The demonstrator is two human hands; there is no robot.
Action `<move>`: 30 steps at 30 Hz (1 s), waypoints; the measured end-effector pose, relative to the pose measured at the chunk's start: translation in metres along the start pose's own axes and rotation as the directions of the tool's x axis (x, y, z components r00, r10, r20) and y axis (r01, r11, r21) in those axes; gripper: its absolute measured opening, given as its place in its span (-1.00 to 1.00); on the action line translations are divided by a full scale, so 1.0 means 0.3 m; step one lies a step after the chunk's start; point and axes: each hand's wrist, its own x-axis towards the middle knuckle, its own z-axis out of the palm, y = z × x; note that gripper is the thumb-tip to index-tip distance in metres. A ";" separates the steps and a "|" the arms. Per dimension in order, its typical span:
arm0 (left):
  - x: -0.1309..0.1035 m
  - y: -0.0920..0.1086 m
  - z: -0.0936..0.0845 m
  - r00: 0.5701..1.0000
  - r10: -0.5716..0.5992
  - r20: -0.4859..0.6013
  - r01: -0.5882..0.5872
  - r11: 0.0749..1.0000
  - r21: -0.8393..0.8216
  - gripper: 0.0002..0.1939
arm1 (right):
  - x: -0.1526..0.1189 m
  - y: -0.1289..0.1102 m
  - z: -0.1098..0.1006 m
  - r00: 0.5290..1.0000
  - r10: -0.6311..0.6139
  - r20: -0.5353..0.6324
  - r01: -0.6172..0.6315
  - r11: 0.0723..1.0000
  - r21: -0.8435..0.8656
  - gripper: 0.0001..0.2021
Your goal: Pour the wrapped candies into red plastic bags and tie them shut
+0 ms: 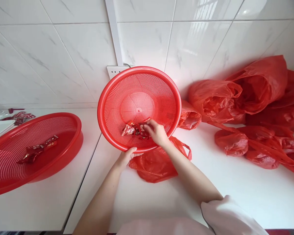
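A red plastic colander [138, 88] is tilted up towards me, its lower rim gripped by my left hand [127, 157] with the thumb over the edge. Inside, near the bottom side, lie several small red wrapped packets [128, 129]. My right hand [156, 131] reaches over the rim into the colander, fingers bent and pinched at the packets on the right; its fingertips partly hide what they hold. Below the colander, a red plastic bag [156, 166] lies on the white table, partly covered by the colander and my right forearm.
At left, a second red colander [71, 153] holds a few wrapped packets [39, 149]. Several red plastic bags [218, 98] crowd the right side. Behind stands a tiled wall [144, 42] with a power socket [115, 70]. A dark seam [84, 178] divides the white tabletops.
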 end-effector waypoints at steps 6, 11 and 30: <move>0.005 0.004 -0.020 0.998 0.005 -0.060 -0.006 1.000 -0.022 -0.56 | 0.020 -0.015 -0.102 0.946 0.215 0.243 -0.321 0.736 0.596 -0.66; 0.010 0.005 -0.027 0.997 0.002 -0.079 -0.006 0.999 -0.051 -0.56 | 0.001 -0.021 -0.163 0.937 0.150 0.316 -0.301 0.806 0.510 -0.63; -0.006 -0.037 0.017 0.995 0.061 -0.081 -0.053 0.994 0.099 -0.51 | -0.034 -0.098 -0.027 0.932 -0.277 0.236 0.338 0.898 -0.282 -0.59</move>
